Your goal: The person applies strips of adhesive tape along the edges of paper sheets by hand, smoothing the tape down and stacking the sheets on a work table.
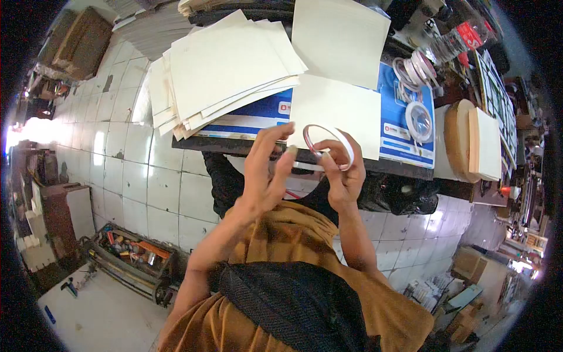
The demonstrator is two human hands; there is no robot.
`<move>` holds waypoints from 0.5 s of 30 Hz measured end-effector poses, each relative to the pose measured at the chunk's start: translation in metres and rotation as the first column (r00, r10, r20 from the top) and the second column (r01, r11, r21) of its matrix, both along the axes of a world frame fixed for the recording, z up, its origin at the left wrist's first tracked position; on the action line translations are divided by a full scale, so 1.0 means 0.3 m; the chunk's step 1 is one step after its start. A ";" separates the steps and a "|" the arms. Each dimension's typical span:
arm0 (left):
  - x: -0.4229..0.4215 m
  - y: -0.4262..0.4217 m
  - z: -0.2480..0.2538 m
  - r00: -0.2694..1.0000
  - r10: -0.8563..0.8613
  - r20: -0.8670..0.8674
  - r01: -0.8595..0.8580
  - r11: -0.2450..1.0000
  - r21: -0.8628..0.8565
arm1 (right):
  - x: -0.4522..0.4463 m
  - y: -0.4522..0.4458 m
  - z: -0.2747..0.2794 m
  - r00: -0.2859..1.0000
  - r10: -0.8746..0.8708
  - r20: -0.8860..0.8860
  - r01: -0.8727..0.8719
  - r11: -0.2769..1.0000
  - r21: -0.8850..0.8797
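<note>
Tiled floor [136, 176] spreads left; right hand [346, 173] pinches tape [307, 139], likely light, springy, best rim-held; left hand [264, 170] gapes.

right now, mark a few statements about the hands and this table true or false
1. The right hand holds a thin white roll. True.
2. The left hand is wrapped around the bottle. False: it is close by the roll, and the bottle is off at the right.
3. The bottle's label is green. False: it is red.
4. The fanned cream sheets lie left of the bottle. True.
5. A blue printed surface shows beneath the fanned cream sheets. True.
</note>
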State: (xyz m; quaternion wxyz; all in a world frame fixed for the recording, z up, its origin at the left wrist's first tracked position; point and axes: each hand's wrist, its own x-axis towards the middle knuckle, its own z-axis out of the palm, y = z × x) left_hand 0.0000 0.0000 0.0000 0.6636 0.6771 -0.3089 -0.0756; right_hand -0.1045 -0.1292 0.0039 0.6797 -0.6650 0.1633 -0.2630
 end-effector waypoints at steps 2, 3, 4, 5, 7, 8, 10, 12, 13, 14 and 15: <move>0.026 -0.089 0.060 0.995 -0.090 0.050 0.090 0.996 0.003 | -0.041 -0.036 0.031 1.000 0.010 0.007 -0.011 0.993 0.117; 0.112 -0.025 0.096 0.968 -0.244 -0.065 0.252 0.954 0.165 | 0.011 0.055 0.001 0.990 0.025 0.142 -0.067 0.952 0.299; 0.123 -0.064 0.097 0.895 -0.368 -0.252 0.420 0.886 0.198 | -0.018 0.037 0.000 0.979 0.039 0.201 -0.116 0.914 0.389; 0.133 -0.107 0.096 0.775 -0.464 -0.429 0.580 0.791 0.193 | -0.043 0.020 0.004 0.964 0.047 0.260 -0.169 0.866 0.470; 0.159 -0.191 0.016 0.501 -0.614 -0.611 0.766 0.642 -0.017 | -0.063 0.038 0.025 0.963 -0.056 0.264 -0.059 0.911 0.407; 0.149 -0.214 -0.028 0.509 -0.643 -0.572 0.785 0.620 0.001 | -0.077 0.050 0.036 0.977 -0.095 0.193 0.037 0.958 0.283; 0.107 -0.243 -0.028 0.500 -0.680 -0.536 0.796 0.605 -0.025 | -0.103 0.082 0.055 0.987 -0.132 0.091 0.115 0.979 0.167; 0.067 -0.242 -0.028 0.496 -0.660 -0.564 0.792 0.610 -0.017 | -0.099 0.081 0.044 0.973 -0.127 0.194 0.094 0.981 0.169; 0.053 -0.231 -0.046 0.618 -0.607 -0.500 0.703 0.712 0.004 | -0.097 0.063 0.039 0.972 -0.121 0.201 0.085 0.980 0.178; 0.042 -0.212 -0.072 0.729 -0.535 -0.426 0.598 0.801 0.017 | -0.093 0.047 0.043 0.960 -0.134 0.246 0.064 0.960 0.271; 0.039 -0.180 -0.034 0.765 -0.436 -0.473 0.497 0.868 0.003 | -0.094 0.036 0.052 0.945 -0.154 0.288 0.041 0.931 0.363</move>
